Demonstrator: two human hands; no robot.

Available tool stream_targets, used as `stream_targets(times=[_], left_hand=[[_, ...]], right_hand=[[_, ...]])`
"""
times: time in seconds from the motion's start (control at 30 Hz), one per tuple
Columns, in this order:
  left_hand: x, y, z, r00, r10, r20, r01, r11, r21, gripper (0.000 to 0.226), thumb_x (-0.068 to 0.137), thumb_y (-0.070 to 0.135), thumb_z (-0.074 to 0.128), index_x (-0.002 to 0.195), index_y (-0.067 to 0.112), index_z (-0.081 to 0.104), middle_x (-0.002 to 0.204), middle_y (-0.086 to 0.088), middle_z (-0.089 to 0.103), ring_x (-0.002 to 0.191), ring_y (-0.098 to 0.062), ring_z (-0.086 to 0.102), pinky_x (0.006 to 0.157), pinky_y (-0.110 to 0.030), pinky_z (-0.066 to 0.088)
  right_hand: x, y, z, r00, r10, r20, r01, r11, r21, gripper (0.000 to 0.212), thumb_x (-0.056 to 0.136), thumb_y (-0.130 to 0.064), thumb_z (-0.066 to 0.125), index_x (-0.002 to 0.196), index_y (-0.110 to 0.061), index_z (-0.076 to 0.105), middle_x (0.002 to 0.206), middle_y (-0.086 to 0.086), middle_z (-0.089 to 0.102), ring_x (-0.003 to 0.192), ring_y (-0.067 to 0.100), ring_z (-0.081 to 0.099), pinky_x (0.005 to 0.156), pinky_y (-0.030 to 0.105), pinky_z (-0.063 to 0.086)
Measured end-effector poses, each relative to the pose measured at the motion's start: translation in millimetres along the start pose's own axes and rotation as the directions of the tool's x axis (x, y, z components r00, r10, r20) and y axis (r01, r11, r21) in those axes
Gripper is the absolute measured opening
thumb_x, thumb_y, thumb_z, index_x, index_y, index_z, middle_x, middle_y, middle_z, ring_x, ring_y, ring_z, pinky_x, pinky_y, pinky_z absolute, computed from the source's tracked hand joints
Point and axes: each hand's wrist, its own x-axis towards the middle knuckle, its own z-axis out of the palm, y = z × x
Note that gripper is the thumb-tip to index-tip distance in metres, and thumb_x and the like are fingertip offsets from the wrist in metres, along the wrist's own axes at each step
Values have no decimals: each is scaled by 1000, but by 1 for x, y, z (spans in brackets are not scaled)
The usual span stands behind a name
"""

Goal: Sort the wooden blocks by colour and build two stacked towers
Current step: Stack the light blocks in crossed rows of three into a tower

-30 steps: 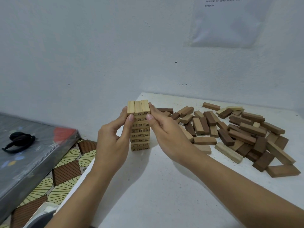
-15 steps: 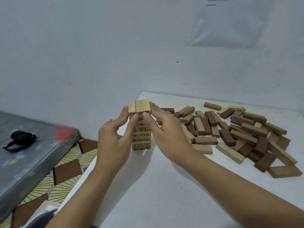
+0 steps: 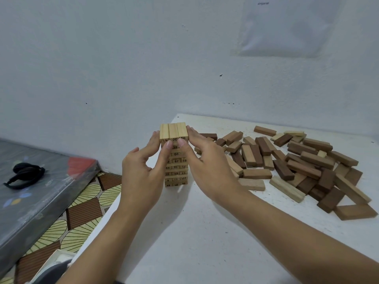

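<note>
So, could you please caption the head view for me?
Left hand and right hand pinch the top of the pale tower; brown blocks lie loose.

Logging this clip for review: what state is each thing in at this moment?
light tower: upright, several layers, numbers showing.
top layer: three blocks side by side, held by both hands.
left hand: pinches top layer's left corner.
right hand: pinches its right corner.
brown blocks: loose heap, unstacked.
headphones: lying on grey mat.

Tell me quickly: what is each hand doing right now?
Left hand: pinches the top layer of the pale tower, at its left end.
Right hand: pinches the same top layer at its right end.
</note>
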Motion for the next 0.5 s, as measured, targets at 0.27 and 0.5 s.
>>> stream_targets(times=[0.27, 0.5], left_hand=[[-1, 1, -1, 1000, -26, 12, 26, 1000, 2, 24, 95, 47, 59, 117, 57, 62, 138, 22, 60, 112, 22, 53, 117, -48, 37], [-6, 3, -11, 995, -102, 22, 101, 995, 25, 51, 92, 45, 66, 139, 25, 61, 143, 14, 58, 132, 12, 48, 104, -4, 37]], right_hand=[[-1, -3, 1, 1000, 22, 4, -22, 1000, 13, 39, 107, -33, 46, 141, -20, 56, 146, -15, 50, 131, -14, 38, 110, 10, 31], [-9, -6, -6, 993, 109, 40, -112, 992, 65, 49, 105, -41, 45, 152, -25, 41, 152, -24, 34, 140, -15, 23, 117, 14, 20]])
